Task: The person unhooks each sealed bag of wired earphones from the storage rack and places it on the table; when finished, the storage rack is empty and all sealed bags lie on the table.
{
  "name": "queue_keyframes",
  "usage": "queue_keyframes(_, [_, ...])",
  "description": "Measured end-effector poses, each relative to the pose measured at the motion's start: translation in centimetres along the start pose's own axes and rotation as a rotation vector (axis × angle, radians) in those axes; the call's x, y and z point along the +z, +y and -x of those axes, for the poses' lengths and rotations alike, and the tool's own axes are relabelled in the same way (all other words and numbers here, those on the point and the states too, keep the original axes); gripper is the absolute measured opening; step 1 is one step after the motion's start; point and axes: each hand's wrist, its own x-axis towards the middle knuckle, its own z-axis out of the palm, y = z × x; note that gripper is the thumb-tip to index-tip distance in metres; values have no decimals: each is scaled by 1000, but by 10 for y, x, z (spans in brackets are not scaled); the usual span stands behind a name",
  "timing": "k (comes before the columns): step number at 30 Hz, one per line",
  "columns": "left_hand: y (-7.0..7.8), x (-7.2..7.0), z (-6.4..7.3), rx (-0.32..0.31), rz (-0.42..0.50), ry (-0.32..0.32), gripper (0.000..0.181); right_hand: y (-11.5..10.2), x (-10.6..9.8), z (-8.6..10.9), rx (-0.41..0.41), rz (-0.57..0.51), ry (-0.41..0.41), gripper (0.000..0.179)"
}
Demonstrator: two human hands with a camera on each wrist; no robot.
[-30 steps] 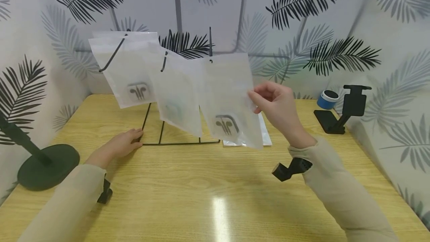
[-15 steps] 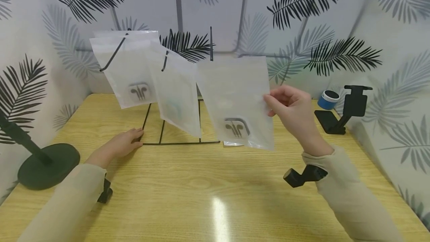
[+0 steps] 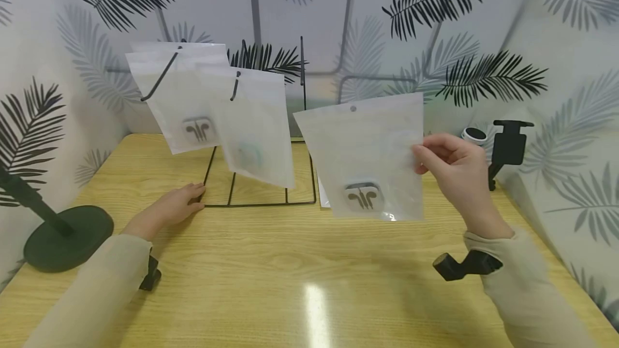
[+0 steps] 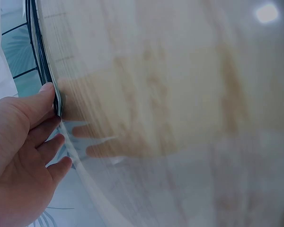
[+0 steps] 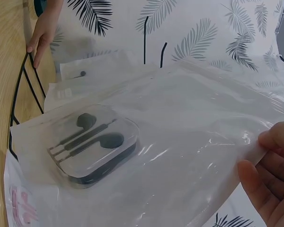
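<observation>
In the head view my right hand pinches the right edge of a clear-white zip bag, which hangs in the air, apart from the rack's hooks. A case of earphones shows inside this bag in the right wrist view. My left hand grips the left front corner of a black wire display rack on the table; thumb and finger pinch the wire in the left wrist view. More zip bags hang from its hooks: a stack at the left and one bag in the middle.
Another white packet lies on the wooden table, mostly hidden behind the held bag. A black phone stand and a small round jar stand at the right. A dark green round base stands at the left.
My right hand has drawn the earphone bag off the right hook, moving it right and toward me. The middle bag has swung back flatter. My left hand stays on the rack.
</observation>
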Motion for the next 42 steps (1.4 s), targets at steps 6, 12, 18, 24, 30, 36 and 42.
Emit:
queue_keyframes(6, [0,0,0,-4,1,-4,53,11,-13,6,31,11,57,5])
queue_keyframes(12, [4,-3,1,1,-10,-3,53,27,-29,10,90,11,128,10])
queue_keyframes(18, [3,-1,1,-6,-3,0,53,45,-46,8,112,1,178,10])
queue_keyframes(24, [0,0,1,-14,12,-10,53,62,-67,4,183,-106,235,9])
queue_keyframes(30, [-1,0,0,-16,1,-12,53,83,-87,-1,314,-73,226,17])
queue_keyframes(36, [0,-1,0,-8,-5,-10,54,106,-99,-11,464,-30,135,31])
queue_keyframes(42, [2,-1,0,-15,-3,-13,54,133,-99,-22,498,42,97,16])
